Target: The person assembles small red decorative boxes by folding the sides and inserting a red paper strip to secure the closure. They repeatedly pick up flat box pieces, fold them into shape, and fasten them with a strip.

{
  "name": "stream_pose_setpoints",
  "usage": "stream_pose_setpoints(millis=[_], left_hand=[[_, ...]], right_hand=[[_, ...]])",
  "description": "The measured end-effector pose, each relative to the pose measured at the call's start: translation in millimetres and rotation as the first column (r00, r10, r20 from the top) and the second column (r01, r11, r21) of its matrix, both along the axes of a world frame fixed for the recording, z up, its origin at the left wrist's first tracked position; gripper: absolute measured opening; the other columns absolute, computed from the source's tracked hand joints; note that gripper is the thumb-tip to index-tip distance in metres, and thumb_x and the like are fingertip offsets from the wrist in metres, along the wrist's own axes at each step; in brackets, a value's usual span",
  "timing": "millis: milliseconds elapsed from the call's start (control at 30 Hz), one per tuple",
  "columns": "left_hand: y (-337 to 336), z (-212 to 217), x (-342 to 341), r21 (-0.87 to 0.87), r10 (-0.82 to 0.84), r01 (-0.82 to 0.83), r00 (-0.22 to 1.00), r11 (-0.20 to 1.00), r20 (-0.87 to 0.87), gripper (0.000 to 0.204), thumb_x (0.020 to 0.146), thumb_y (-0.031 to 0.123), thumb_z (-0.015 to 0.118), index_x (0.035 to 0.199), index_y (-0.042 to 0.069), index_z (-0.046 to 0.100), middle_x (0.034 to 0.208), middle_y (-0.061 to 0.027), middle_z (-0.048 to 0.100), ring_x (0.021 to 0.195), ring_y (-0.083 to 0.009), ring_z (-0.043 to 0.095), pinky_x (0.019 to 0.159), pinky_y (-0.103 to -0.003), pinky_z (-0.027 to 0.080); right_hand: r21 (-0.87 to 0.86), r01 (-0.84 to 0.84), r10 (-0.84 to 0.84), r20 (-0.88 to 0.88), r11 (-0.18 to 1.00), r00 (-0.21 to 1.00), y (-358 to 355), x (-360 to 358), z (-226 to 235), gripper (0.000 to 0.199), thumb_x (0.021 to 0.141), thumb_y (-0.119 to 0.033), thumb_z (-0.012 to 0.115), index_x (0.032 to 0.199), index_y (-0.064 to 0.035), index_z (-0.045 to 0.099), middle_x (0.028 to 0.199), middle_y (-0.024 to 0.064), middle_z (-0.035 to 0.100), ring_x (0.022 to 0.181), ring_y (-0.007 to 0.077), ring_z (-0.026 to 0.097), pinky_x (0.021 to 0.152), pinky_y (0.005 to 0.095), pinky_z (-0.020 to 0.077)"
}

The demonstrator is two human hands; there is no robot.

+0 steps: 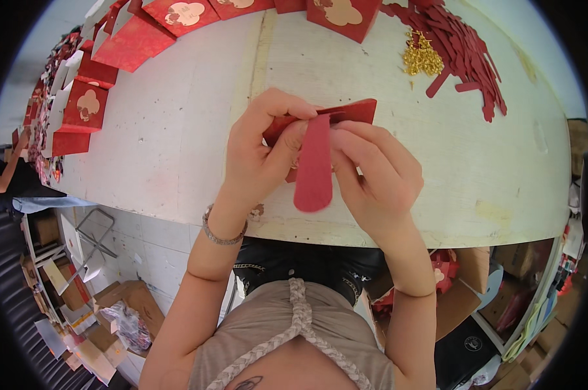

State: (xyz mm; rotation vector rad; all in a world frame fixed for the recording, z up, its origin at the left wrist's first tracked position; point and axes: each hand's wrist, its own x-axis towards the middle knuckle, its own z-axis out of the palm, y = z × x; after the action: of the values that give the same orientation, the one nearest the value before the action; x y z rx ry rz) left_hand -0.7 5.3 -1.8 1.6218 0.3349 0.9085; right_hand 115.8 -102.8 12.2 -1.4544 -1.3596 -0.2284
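Near the table's front edge, my left hand (258, 146) is closed on a red paper box (359, 112), thumb and forefinger pinching its wall. A darker red strip (314, 172) with a rounded end hangs from the box's upper edge towards me. My right hand (382, 166) is closed, its fingertips pinched at the strip's right edge, close against the box. Whatever sits between those fingertips is hidden. Most of the box is covered by my hands and the strip.
Several red boxes (134, 45) with pale flower-shaped patches line the table's far and left edges. At the far right lie small gold fasteners (423, 55) and a heap of red strips (466, 55). Another person's arm (11, 162) shows at far left. A carton (466, 296) stands below the table.
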Motion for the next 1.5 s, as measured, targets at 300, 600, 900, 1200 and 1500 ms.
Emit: stream_pose_setpoints(millis=[300, 600, 900, 1200, 1500], left_hand=[[10.8, -8.3, 0.4, 0.487, 0.021, -0.068, 0.995, 0.871, 0.102, 0.019, 0.081, 0.002, 0.067, 0.098, 0.005, 0.060, 0.088, -0.0098, 0.066, 0.067, -0.0194, 0.060, 0.057, -0.026, 0.049], [9.6, -2.7, -2.8, 0.475, 0.064, -0.083, 0.996, 0.876, 0.057, 0.023, 0.074, 0.001, 0.073, 0.094, 0.005, 0.062, 0.076, -0.0080, 0.066, 0.058, -0.0180, 0.062, 0.050, -0.026, 0.049], [28.4, 74.1, 6.2, 0.858, 0.188, 0.237, 0.917, 0.456, -0.353, 0.030, 0.068, 0.001, 0.068, 0.097, 0.008, 0.070, 0.085, -0.0046, 0.061, 0.065, -0.0173, 0.062, 0.051, -0.026, 0.047], [31.6, 79.8, 4.2, 0.660, 0.170, 0.155, 0.900, 0.735, -0.401, 0.017, 0.075, -0.004, 0.065, 0.089, 0.002, 0.070, 0.085, -0.0072, 0.066, 0.074, -0.0165, 0.064, 0.063, -0.024, 0.051], [-0.2, 65.1, -9.1, 0.126, 0.073, -0.025, 0.918, 0.992, -0.389, 0.005, 0.093, 0.000, 0.051, 0.092, -0.004, 0.054, 0.085, -0.0154, 0.068, 0.077, -0.0170, 0.066, 0.072, -0.028, 0.054]], right_hand=[[0.005, 0.029, -0.029, 0.080, 1.000, 0.996, -0.9, -1.6, 2.4, 0.028, 0.060, 0.006, 0.072, 0.087, 0.0002, 0.066, 0.083, 0.0090, 0.062, 0.066, 0.0227, 0.059, 0.055, 0.0295, 0.0475], [-0.174, 0.073, -0.104, -0.172, 0.982, 0.980, -1.0, -1.4, 13.8, 0.023, 0.062, -0.004, 0.079, 0.080, -0.0089, 0.065, 0.083, 0.0031, 0.060, 0.081, 0.0213, 0.053, 0.068, 0.0309, 0.0425], [-0.163, -0.115, 0.095, -0.125, 0.980, 0.988, -0.5, 19.0, 5.8, 0.021, 0.063, -0.011, 0.079, 0.078, -0.0089, 0.064, 0.078, 0.0009, 0.062, 0.073, 0.0201, 0.056, 0.073, 0.0338, 0.0420], [-0.065, -0.151, 0.147, -0.049, 0.986, 0.988, -0.5, 18.5, 5.7, 0.024, 0.062, -0.015, 0.079, 0.080, -0.0095, 0.064, 0.079, -0.0013, 0.062, 0.074, 0.0185, 0.055, 0.074, 0.0346, 0.0408], [-0.035, -0.139, 0.137, -0.051, 0.990, 0.989, -2.6, 17.2, -0.4, 0.026, 0.062, -0.015, 0.077, 0.082, -0.0081, 0.063, 0.087, -0.0014, 0.065, 0.073, 0.0177, 0.055, 0.074, 0.0347, 0.0406]])
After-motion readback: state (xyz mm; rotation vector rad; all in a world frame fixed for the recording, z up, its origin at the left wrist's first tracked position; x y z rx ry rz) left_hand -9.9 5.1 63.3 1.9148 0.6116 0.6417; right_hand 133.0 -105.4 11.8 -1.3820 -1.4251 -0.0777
